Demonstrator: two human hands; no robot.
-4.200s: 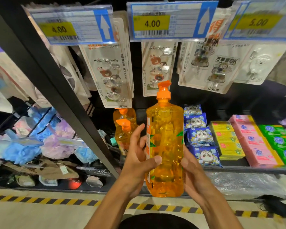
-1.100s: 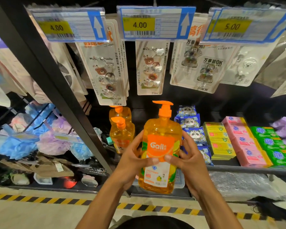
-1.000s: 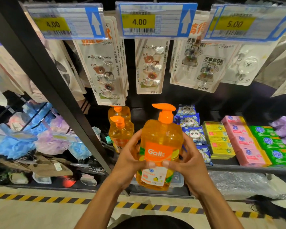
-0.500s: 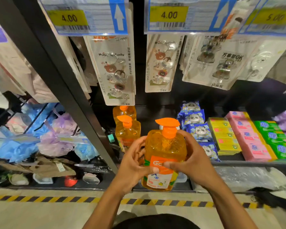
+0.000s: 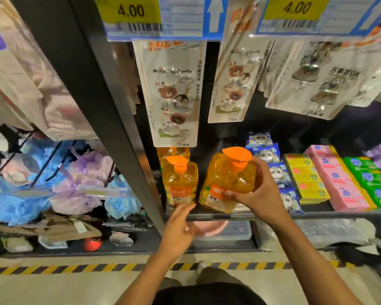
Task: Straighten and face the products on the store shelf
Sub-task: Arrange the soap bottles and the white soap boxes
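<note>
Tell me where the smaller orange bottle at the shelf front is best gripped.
Probably around the body of the smaller bottle, coming from the front: it stands upright at the shelf edge, its sides free, while the pump head is narrow and may press down.

Orange pump bottles (image 5: 228, 181): three, one largely hidden behind the left front bottle (image 5: 180, 182). Yellow price tags reading 4.00 (image 5: 130, 10): two. Hanging hook blister packs (image 5: 175, 93): at least three fronts visible. Soap-bar columns: yellow (image 5: 306, 177), pink (image 5: 337, 179), green (image 5: 370, 179), one each. Hands: two.
</note>
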